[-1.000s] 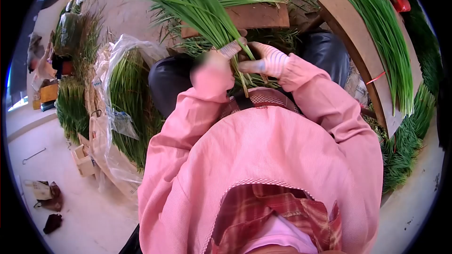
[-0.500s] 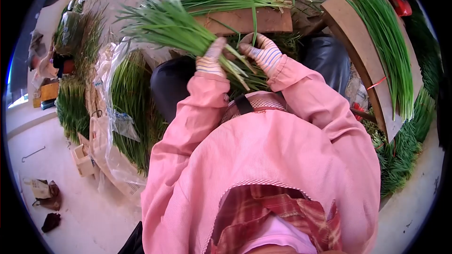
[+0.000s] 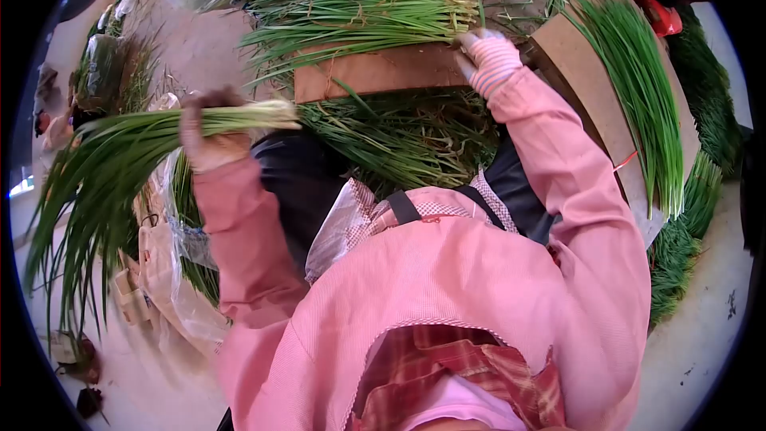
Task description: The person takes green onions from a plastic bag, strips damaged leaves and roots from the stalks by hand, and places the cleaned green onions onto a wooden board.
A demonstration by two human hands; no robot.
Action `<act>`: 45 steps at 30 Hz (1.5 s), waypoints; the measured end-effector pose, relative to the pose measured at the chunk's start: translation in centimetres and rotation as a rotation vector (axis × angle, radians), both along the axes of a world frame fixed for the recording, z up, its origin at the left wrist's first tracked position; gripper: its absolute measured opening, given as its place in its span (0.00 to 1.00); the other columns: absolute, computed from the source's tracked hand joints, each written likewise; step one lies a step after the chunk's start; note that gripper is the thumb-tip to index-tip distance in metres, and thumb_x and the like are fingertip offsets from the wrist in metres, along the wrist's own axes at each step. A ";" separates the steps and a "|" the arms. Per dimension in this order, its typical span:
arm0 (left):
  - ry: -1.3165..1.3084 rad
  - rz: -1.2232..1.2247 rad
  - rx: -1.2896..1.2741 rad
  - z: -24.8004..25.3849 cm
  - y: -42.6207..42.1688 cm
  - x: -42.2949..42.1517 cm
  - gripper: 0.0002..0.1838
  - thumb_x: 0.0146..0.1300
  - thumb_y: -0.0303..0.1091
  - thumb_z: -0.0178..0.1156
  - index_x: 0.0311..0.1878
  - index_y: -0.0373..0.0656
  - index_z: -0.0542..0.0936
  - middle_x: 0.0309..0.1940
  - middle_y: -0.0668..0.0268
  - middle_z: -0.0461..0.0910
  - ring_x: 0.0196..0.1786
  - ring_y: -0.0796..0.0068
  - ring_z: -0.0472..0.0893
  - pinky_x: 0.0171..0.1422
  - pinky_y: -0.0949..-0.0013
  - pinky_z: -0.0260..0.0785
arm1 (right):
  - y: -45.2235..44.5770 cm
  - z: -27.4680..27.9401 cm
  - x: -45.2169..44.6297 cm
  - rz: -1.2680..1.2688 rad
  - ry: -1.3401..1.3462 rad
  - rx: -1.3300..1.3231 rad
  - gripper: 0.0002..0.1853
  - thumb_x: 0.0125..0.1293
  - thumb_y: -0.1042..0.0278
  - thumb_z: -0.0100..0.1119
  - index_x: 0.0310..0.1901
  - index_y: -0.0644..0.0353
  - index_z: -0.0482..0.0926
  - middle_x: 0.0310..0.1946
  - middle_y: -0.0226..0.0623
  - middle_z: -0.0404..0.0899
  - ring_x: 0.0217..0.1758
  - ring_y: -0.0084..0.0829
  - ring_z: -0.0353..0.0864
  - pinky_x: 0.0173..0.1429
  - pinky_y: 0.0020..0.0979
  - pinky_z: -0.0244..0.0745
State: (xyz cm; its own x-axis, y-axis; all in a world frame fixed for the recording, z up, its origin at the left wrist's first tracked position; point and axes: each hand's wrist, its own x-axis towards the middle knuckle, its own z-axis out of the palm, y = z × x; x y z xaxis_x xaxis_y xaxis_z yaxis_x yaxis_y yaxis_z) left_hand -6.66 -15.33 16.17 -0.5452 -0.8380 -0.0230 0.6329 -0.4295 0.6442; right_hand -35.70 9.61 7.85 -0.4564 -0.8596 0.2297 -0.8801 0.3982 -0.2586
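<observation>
My left hand, in a striped glove, is closed around a bunch of garlic chives. The pale stem ends point right and the long leaves droop to the left, blurred by motion. My right hand, also gloved, is at the cut ends of a loose pile of garlic chives. Its fingers are bent together there, and what they pinch, if anything, is hidden. That pile lies on a brown wooden board in front of me.
A curved board at the right bears a chive bundle with a red tie. Loose leaves lie between my knees. More chives stand low at the right. Clear plastic and a beige crate are at my left.
My left hand has swung left with the bunch, turning its stem ends to the right. My right hand has moved up and right to the pile, away from the single leaf it pinched.
</observation>
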 end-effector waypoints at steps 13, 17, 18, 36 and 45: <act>0.014 -0.180 0.145 -5.6 8.9 -4.5 0.13 0.46 0.23 0.60 0.36 0.46 0.73 0.36 0.61 0.75 0.39 0.61 0.75 0.50 0.53 0.69 | -4.4 8.3 -1.2 -0.110 0.224 0.230 0.06 0.54 0.69 0.48 0.33 0.58 0.71 0.23 0.43 0.74 0.27 0.44 0.75 0.31 0.36 0.71; 0.016 -0.145 0.276 -5.0 9.3 -3.5 0.12 0.48 0.24 0.59 0.38 0.48 0.73 0.35 0.64 0.74 0.35 0.67 0.75 0.42 0.59 0.70 | -2.5 2.1 -5.0 0.082 0.012 -0.153 0.09 0.54 0.67 0.51 0.37 0.57 0.72 0.31 0.43 0.75 0.30 0.41 0.76 0.33 0.36 0.71; -0.038 -0.111 0.279 -5.1 9.4 -3.3 0.12 0.51 0.27 0.59 0.40 0.49 0.72 0.32 0.67 0.74 0.30 0.72 0.73 0.36 0.62 0.69 | -2.1 2.0 -5.5 -0.026 -0.184 0.028 0.12 0.55 0.61 0.53 0.39 0.56 0.73 0.30 0.40 0.75 0.30 0.36 0.74 0.32 0.33 0.70; 0.227 -0.097 0.446 -6.2 10.6 -2.8 0.11 0.56 0.33 0.56 0.44 0.49 0.71 0.23 0.75 0.67 0.24 0.79 0.67 0.34 0.68 0.65 | -2.6 24.7 -9.3 -0.085 0.055 0.341 0.14 0.57 0.58 0.54 0.37 0.61 0.77 0.29 0.39 0.77 0.41 0.32 0.73 0.49 0.28 0.66; 0.103 -0.124 0.275 -4.1 11.0 -2.0 0.22 0.52 0.27 0.59 0.51 0.48 0.67 0.35 0.64 0.75 0.31 0.74 0.74 0.37 0.64 0.70 | -2.9 28.4 -9.3 -0.108 -0.880 -0.079 0.15 0.53 0.50 0.59 0.35 0.50 0.78 0.17 0.19 0.71 0.10 0.13 0.60 0.14 0.16 0.52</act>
State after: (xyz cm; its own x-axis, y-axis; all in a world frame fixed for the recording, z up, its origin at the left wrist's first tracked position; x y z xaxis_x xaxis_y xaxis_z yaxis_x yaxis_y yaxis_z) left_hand -8.62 -4.35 12.05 -0.6541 -0.7350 -0.1788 0.6208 -0.6567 0.4282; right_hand -44.97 6.67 36.28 -0.5730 -0.7983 -0.1853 -0.3084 0.4196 -0.8537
